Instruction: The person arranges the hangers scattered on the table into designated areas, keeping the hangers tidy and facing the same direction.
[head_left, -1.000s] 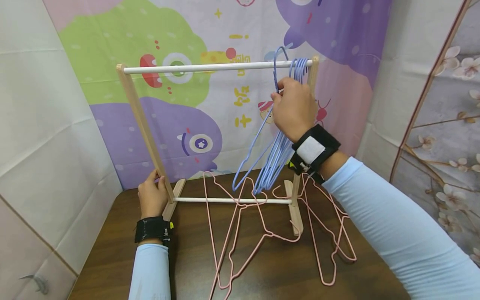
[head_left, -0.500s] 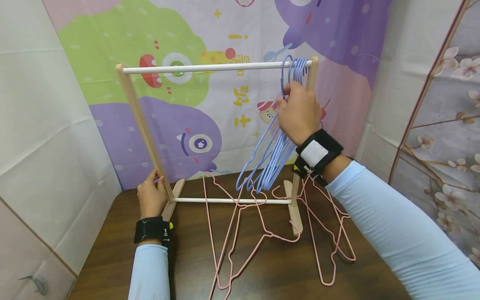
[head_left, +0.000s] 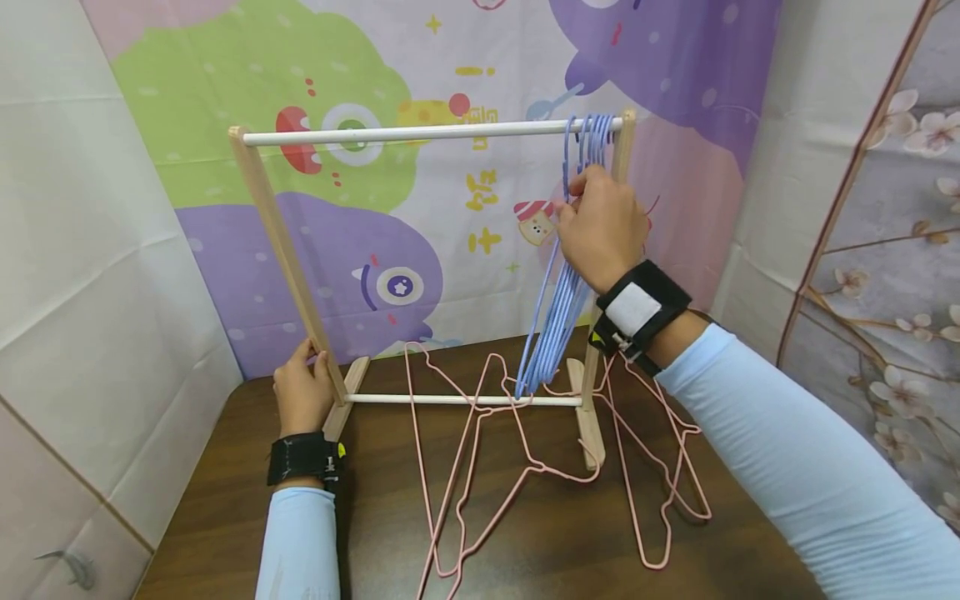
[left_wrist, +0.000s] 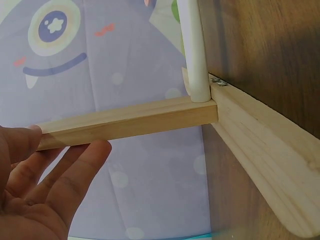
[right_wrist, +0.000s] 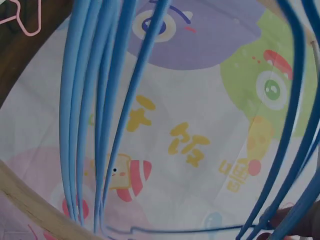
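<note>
A small clothes rack has light wooden posts and a white top bar [head_left: 420, 132]. Several blue clothes hangers [head_left: 558, 325] hang bunched at the bar's right end. My right hand [head_left: 603, 225] pinches the leftmost blue hanger just below its hook, which loops over the bar. In the right wrist view, the blue hangers [right_wrist: 82, 110] fan across the picture, and only dark fingertips [right_wrist: 295, 220] show at the lower right. My left hand [head_left: 303, 392] grips the left post low down; in the left wrist view, thumb and fingers lie on opposite sides of that post [left_wrist: 130, 120].
Pink hangers [head_left: 656, 567] lie loose and overlapping on the brown wooden table [head_left: 375, 533], in front of and right of the rack. A white lower bar [head_left: 390, 400] joins the rack's feet. A cartoon-printed cloth [head_left: 480, 308] hangs behind.
My right hand has moved slightly right and down, bringing the hanger's hook over the bar. The hanger's body has swung right to join the blue bunch. The left hand stays put.
</note>
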